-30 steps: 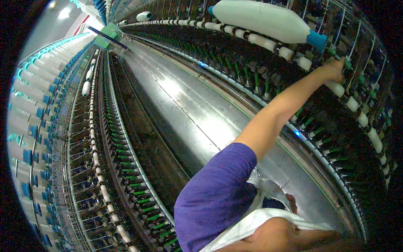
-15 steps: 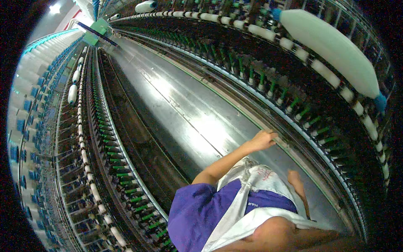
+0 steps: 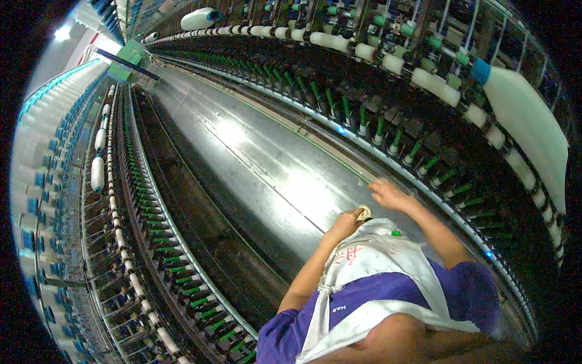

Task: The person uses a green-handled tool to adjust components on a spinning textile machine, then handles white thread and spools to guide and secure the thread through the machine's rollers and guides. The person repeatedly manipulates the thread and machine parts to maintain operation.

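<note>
In front of my apron (image 3: 364,255), my left hand (image 3: 345,223) is closed on a small pale yellow round thing (image 3: 364,213), whose exact kind I cannot make out. Just to the right and a little farther forward is my right hand (image 3: 391,195), its fingers apart and nothing visible in them. It hovers near the edge of the right-hand spinning frame, above the floor. A small bright green piece (image 3: 396,233) shows on the upper part of the apron.
Spinning frames run along both sides of a shiny metal floor (image 3: 242,151). Green spindles (image 3: 345,112) line the right rail, and more spindles (image 3: 182,261) line the left. White roving bobbins (image 3: 527,115) hang overhead at right. A green cabinet (image 3: 126,60) stands at the far end.
My left hand has drawn back from the right frame's edge toward my apron, and the pale yellow thing now shows in it. My right hand has risen forward from my side. The view has shifted slightly.
</note>
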The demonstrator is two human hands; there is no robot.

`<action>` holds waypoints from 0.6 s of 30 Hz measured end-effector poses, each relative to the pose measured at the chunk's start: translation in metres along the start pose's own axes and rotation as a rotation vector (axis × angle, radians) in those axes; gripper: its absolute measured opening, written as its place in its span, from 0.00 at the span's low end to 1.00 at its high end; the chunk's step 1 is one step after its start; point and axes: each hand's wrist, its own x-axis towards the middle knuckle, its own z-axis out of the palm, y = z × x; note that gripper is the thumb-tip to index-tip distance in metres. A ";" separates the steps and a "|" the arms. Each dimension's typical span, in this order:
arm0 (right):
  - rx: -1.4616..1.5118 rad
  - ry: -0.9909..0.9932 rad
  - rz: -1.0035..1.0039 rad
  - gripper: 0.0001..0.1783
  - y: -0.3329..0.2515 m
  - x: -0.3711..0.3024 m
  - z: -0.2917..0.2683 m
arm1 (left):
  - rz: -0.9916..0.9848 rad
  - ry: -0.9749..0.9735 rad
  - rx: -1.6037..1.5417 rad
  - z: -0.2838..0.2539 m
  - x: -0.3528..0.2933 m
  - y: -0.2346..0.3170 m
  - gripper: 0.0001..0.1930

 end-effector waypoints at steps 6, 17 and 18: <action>0.240 0.703 -0.064 0.23 -0.011 0.159 -0.061 | -0.024 0.051 0.077 -0.044 0.016 -0.060 0.21; 0.606 0.794 0.506 0.16 0.001 0.251 -0.057 | 0.147 -0.208 0.205 -0.117 0.082 -0.157 0.20; 0.477 0.709 0.515 0.15 0.000 0.235 -0.035 | 0.198 -0.232 0.179 -0.129 0.084 -0.166 0.20</action>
